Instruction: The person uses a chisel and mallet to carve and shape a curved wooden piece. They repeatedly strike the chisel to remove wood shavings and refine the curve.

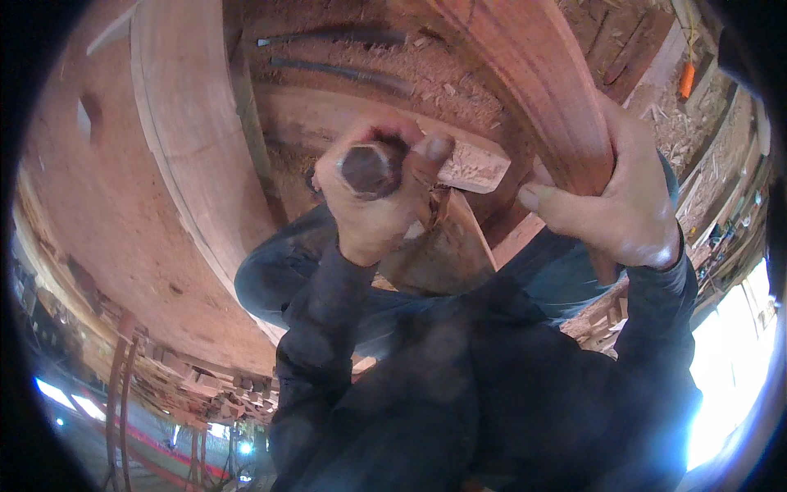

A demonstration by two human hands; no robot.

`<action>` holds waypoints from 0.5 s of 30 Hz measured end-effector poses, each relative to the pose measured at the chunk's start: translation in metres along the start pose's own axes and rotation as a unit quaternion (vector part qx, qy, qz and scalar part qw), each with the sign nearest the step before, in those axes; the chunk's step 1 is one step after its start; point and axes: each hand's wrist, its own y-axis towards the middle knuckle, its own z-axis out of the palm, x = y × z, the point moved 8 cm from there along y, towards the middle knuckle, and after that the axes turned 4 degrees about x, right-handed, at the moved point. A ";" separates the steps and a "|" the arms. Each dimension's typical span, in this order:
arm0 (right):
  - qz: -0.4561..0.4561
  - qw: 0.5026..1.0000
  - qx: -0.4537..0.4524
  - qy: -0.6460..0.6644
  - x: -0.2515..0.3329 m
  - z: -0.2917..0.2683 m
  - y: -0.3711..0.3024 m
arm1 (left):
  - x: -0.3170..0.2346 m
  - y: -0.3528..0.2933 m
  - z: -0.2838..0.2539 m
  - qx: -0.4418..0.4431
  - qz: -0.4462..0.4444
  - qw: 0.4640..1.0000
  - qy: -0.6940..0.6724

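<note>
My left hand (373, 209) is closed around a thick wooden handle (370, 170). Its dark, blunt end faces up at me, and whatever lies beyond the fist is hidden. In my right hand (615, 197) is the near end of a curved reddish wooden piece (533, 74), gripped with the thumb on its inner side and the fingers out of sight beneath. The piece runs up and away toward the top edge. Below my left fist, a wooden block (475, 164) with a pale, rough-cut end lies among other timber, close to my thumb.
Two long thin metal tools, one dark rod (336, 72) and another rod (328, 37), lie amid wood shavings at the far side. A wide curved board (184, 107) stretches along the left. An orange-handled item (687, 80) is at the upper right. Offcuts (221, 394) pile up at lower left.
</note>
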 end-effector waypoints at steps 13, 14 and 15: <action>-0.189 0.965 0.012 -0.184 0.071 0.000 -0.003 | 0.036 -0.034 -0.003 -0.038 0.080 0.993 0.084; -0.220 0.953 0.003 -0.209 0.085 0.001 -0.004 | 0.028 -0.038 -0.004 -0.030 0.113 0.990 0.081; -0.250 0.940 -0.006 -0.232 0.099 0.001 -0.007 | 0.024 -0.044 -0.008 -0.023 0.143 0.986 0.080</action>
